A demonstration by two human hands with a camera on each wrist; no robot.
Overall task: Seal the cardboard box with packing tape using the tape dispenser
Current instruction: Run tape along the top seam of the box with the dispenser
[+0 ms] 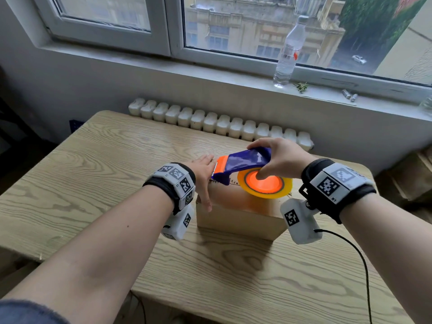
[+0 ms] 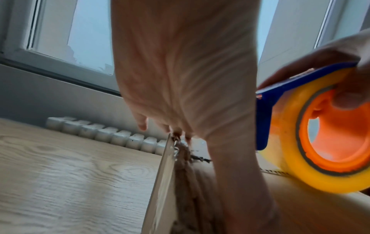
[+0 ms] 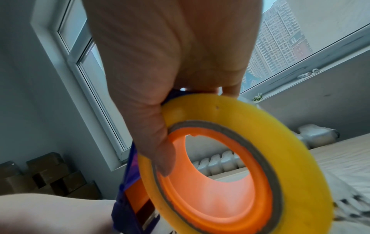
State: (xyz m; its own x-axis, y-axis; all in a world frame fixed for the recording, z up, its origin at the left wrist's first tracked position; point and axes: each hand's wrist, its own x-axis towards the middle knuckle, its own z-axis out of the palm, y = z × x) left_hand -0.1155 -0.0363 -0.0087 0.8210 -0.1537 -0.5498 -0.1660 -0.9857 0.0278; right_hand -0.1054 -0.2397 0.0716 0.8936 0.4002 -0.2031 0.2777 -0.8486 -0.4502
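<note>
A brown cardboard box (image 1: 236,218) stands on the wooden table (image 1: 98,174). My left hand (image 1: 203,176) lies flat on the box's left top edge, fingers straight and pointing away; the left wrist view shows its palm (image 2: 180,71) above the box's edge (image 2: 162,182). My right hand (image 1: 278,160) grips the blue and orange tape dispenser (image 1: 243,167) over the box top, thumb in the orange core. Its yellow tape roll (image 1: 265,183) sits just above the box, and the roll (image 3: 230,166) fills the right wrist view. The serrated blade end points left, next to my left hand.
A white radiator (image 1: 219,122) runs behind the table under the window sill (image 1: 233,73), where a clear plastic bottle (image 1: 288,52) stands. Stacked cardboard boxes (image 3: 50,175) lie on the floor. A black cable (image 1: 360,265) hangs from my right wrist across the table's near right corner.
</note>
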